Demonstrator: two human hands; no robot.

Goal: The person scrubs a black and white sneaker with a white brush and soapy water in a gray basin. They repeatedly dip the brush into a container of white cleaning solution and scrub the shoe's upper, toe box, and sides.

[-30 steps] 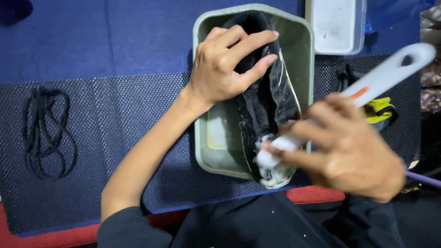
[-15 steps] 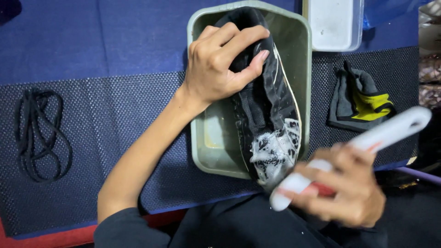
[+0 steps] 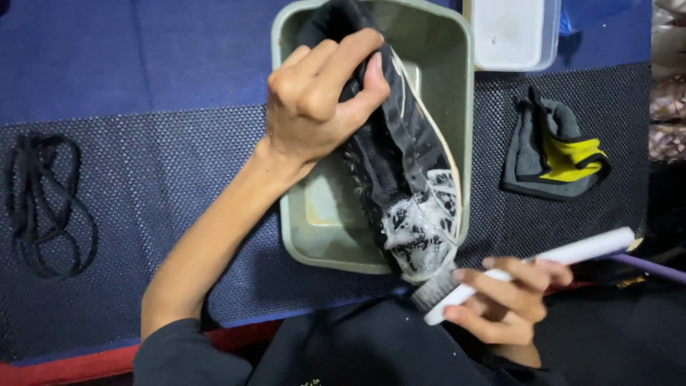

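At the centre of the frame the left hand (image 3: 321, 100) grips the heel end of a black sneaker (image 3: 400, 164), fingers curled tight around it. The shoe lies slanted in a green plastic basin (image 3: 457, 93), its toe covered in white foam near the basin's lower rim. At lower right the right hand (image 3: 511, 300) closes around the white handle of a scrub brush (image 3: 500, 279), whose bristles touch the foamy toe. Black laces (image 3: 46, 207) lie at far left, a grey and yellow cloth (image 3: 557, 154) at right, a white container (image 3: 511, 32) at upper right.
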